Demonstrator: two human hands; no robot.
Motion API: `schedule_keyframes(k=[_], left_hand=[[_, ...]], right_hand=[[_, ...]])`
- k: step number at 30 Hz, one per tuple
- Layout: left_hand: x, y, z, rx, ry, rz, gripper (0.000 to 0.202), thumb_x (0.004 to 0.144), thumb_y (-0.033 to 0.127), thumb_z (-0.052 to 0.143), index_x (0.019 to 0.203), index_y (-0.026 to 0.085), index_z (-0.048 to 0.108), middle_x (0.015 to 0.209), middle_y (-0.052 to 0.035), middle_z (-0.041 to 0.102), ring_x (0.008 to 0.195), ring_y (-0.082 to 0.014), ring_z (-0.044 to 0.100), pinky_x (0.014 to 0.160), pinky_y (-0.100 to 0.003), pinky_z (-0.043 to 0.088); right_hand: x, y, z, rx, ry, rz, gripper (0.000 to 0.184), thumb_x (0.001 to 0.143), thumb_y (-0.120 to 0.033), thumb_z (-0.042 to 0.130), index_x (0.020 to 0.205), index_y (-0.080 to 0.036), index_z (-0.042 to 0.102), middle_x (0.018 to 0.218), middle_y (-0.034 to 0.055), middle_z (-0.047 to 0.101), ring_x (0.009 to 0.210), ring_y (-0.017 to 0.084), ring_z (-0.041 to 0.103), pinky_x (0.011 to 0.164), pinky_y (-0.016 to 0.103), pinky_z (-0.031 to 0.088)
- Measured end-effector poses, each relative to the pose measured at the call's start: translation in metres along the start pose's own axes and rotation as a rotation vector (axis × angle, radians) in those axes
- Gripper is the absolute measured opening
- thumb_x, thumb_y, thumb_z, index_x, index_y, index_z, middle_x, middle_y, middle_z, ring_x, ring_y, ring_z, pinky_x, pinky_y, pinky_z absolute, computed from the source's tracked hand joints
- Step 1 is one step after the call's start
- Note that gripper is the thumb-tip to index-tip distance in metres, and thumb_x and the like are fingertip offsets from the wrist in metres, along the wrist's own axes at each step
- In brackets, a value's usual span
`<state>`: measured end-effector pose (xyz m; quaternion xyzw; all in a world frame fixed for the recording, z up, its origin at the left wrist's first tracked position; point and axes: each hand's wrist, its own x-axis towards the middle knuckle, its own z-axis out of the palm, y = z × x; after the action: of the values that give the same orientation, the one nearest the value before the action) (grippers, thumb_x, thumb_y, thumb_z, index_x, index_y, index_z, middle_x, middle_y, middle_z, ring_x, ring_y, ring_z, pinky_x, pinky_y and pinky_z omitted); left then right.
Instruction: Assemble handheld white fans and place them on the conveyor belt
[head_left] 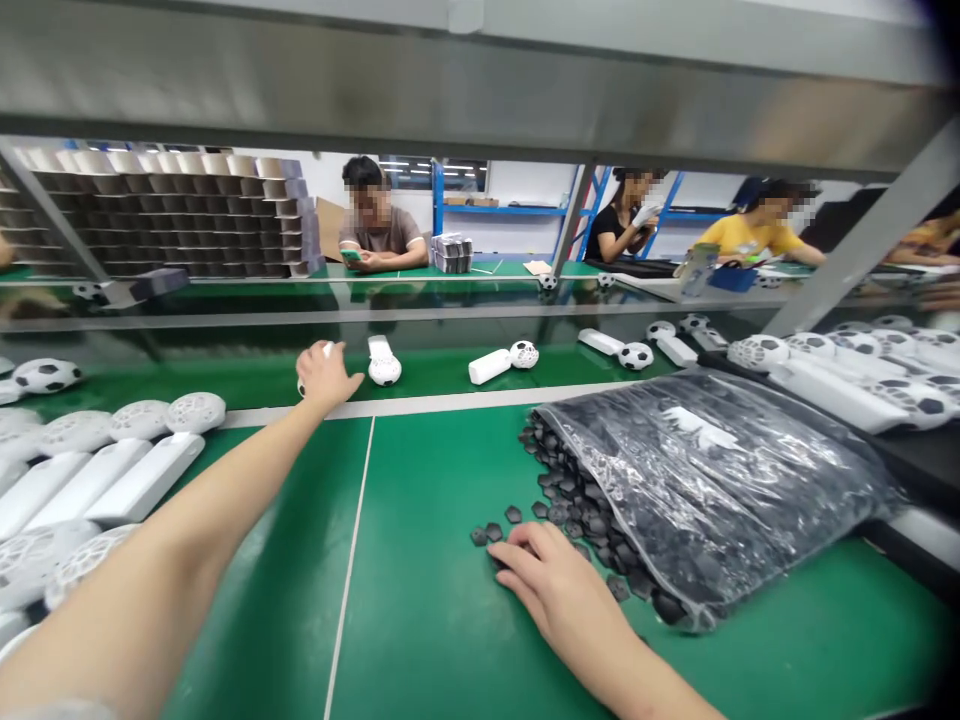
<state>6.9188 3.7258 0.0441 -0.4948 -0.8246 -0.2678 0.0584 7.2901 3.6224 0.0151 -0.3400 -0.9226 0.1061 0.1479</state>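
My left hand [328, 378] reaches over the green conveyor belt, its fingers curled round a white piece with a soccer-ball head, mostly hidden; the thumb sticks out to the right. Just right of it lies a similar piece [385, 368] with a white handle. My right hand [555, 575] is low over the green table, fingertips closed on a black pentagon piece that they partly cover. Loose black pentagons [493, 532] lie beside the fingers. More pentagons spill from the mouth of a clear plastic bag [720, 490] to the right.
White pieces with lattice ball heads [150, 475] are stacked at left; others [862, 365] fill a tray at right. More ball-headed pieces [491, 365] lie along the belt. A metal shelf [480, 90] spans overhead. Several people sit across the line, one holding a phone [352, 257].
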Motion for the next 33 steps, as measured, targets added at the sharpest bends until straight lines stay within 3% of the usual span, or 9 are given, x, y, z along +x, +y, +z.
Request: schedule_keyframes(k=[3,5,9,12,17,21,24,26,33], left_hand=[[0.007,0.027,0.024,0.080,-0.165,0.256,0.068,0.066,0.039,0.061,0.129,0.021,0.040,0.132,-0.0138,0.036,0.121,-0.0350,0.031,0.096,-0.044,0.029],[0.013,0.044,0.035,0.092,-0.240,0.303,0.056,0.068,0.034,0.058,0.122,0.021,0.049,0.125,-0.0123,0.043,0.116,-0.0324,0.038,0.092,-0.040,0.034],[0.010,0.066,0.023,0.121,-0.256,0.303,0.043,0.073,0.028,0.051,0.114,0.016,0.055,0.113,-0.0152,0.048,0.110,-0.0350,0.042,0.088,-0.044,0.037],[-0.031,0.076,-0.016,0.176,-0.278,0.348,0.047,0.072,0.033,0.053,0.116,0.019,0.053,0.108,-0.0156,0.049,0.107,-0.0369,0.043,0.086,-0.045,0.038],[-0.148,0.096,-0.074,0.403,-0.385,0.449,0.044,0.076,0.046,0.048,0.108,0.015,0.055,0.096,-0.0138,0.052,0.092,-0.0321,0.052,0.074,-0.040,0.044],[-0.197,0.083,-0.082,0.329,-0.564,0.528,0.059,0.068,0.052,0.058,0.114,0.017,0.051,0.100,-0.0131,0.056,0.096,-0.0320,0.051,0.078,-0.040,0.042],[-0.192,0.053,-0.077,0.231,-0.600,0.684,0.081,0.057,0.044,0.070,0.130,0.027,0.038,0.125,-0.0084,0.049,0.120,-0.0356,0.035,0.098,-0.049,0.024],[-0.183,0.039,-0.074,0.166,-0.614,0.737,0.081,0.060,0.042,0.068,0.132,0.028,0.035,0.127,-0.0063,0.048,0.122,-0.0333,0.034,0.103,-0.050,0.015],[-0.200,0.048,-0.066,0.122,-0.514,0.595,0.079,0.069,0.067,0.050,0.129,0.016,0.038,0.106,-0.0129,0.057,0.096,-0.0303,0.052,0.077,-0.036,0.041]], right_hand=[[0.002,0.001,0.001,-0.004,0.018,-0.015,0.019,0.083,-0.012,0.052,0.096,-0.023,0.062,0.089,0.0057,0.060,0.080,0.020,0.055,0.066,0.031,0.050],[0.002,0.000,0.001,-0.020,0.038,-0.026,0.017,0.083,-0.013,0.052,0.094,-0.021,0.062,0.087,0.0056,0.061,0.078,0.020,0.055,0.065,0.031,0.049],[0.003,0.000,0.003,-0.098,0.045,-0.060,0.016,0.086,-0.014,0.048,0.093,-0.018,0.061,0.086,0.0064,0.061,0.078,0.020,0.053,0.066,0.032,0.046],[0.005,0.001,0.002,-0.175,0.015,-0.024,0.018,0.087,-0.013,0.044,0.092,-0.015,0.061,0.085,0.0078,0.059,0.079,0.021,0.052,0.068,0.033,0.043],[0.007,0.005,-0.005,-0.263,-0.004,0.035,0.021,0.091,-0.018,0.040,0.092,-0.015,0.061,0.089,0.0090,0.060,0.080,0.021,0.049,0.069,0.033,0.036],[0.005,0.007,-0.010,-0.272,0.073,-0.012,0.020,0.090,-0.021,0.044,0.088,-0.017,0.063,0.101,0.0087,0.061,0.093,0.023,0.047,0.075,0.035,0.032],[0.003,0.004,-0.011,-0.272,0.057,-0.065,0.024,0.091,-0.021,0.040,0.090,-0.016,0.063,0.088,0.0084,0.064,0.083,0.021,0.051,0.073,0.034,0.032],[0.002,0.000,-0.010,-0.235,0.021,-0.101,0.024,0.091,-0.020,0.038,0.094,-0.017,0.062,0.077,0.0062,0.062,0.074,0.019,0.051,0.070,0.032,0.034],[0.012,-0.008,-0.012,-0.054,-0.085,-0.088,0.021,0.086,-0.014,0.044,0.093,-0.015,0.064,0.089,0.0080,0.062,0.087,0.019,0.053,0.080,0.031,0.042]])
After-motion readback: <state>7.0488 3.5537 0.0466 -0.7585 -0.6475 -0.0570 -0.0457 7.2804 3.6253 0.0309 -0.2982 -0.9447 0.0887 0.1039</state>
